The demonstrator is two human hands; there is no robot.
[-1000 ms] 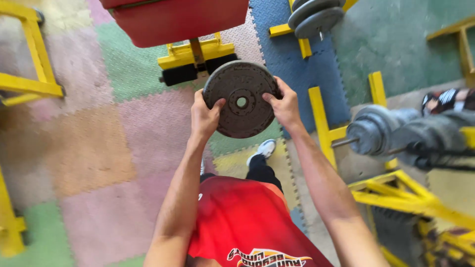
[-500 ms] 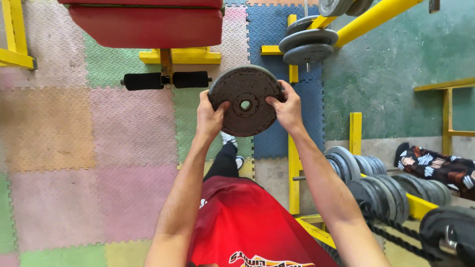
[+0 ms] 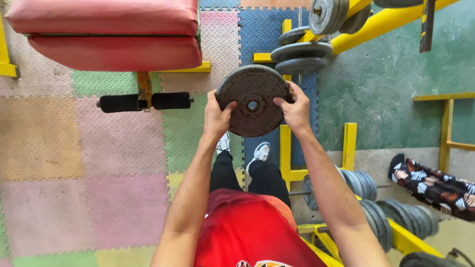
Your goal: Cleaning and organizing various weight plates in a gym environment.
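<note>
Floor: interlocking foam mats [image 3: 74,163], pastel pink, green, orange, blue. Red padded bench [image 3: 109,34] at top left on a yellow frame. Right of the bench: green concrete floor [image 3: 391,94], yellow plate rack [image 3: 346,29], stacked grey plates [image 3: 302,52].

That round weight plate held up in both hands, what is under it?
Below the weight plate show blue floor mat, a yellow frame and white shoes. The floor directly behind it is hidden.

The weight plate [image 3: 253,101] now sits higher, at upper centre of frame, with the red bench [image 3: 106,32] filling the upper left.
</note>
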